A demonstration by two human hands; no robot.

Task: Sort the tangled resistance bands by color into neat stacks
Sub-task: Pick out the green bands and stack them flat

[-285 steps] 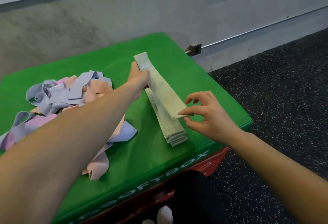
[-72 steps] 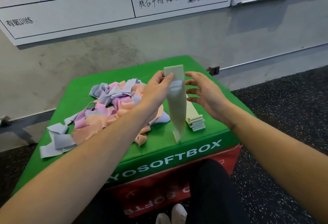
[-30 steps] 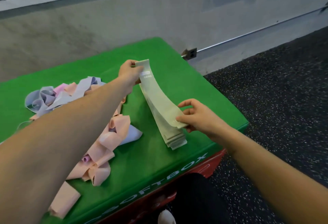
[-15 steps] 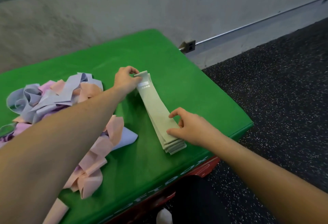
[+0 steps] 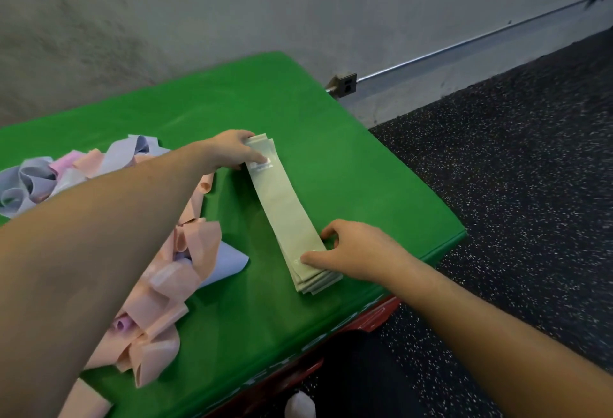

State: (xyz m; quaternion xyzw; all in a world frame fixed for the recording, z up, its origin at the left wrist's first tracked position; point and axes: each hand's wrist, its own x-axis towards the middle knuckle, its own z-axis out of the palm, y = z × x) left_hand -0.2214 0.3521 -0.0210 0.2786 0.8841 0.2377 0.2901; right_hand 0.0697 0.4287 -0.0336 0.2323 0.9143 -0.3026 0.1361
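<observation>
Speckled black rubber flooring (image 5: 517, 185) runs up to a grey concrete wall (image 5: 166, 19), and against it sits a green soft box (image 5: 298, 112) with a red base (image 5: 374, 315) showing under its near edge. On the right part of the green top lies a neat stack of pale green bands (image 5: 288, 215), laid flat and running from the far side toward the near edge, layers visible at the near end. The left hand (image 5: 232, 149) is at the far end of the stack, thumb pressed on the top band near its white label and fingers curled round the end. The right hand (image 5: 348, 248) is at the near end, thumb flat on the top band and fingers bent against the stack's right edge, pinching it there. To the left of the stack, apart from it, sprawls the tangled pile of bands (image 5: 166, 268): peach loops nearest, lavender ones (image 5: 33, 182) further left, a little pink among them. Part of the pile is hidden behind the left forearm. A metal rail (image 5: 464, 46) runs low along the wall.
</observation>
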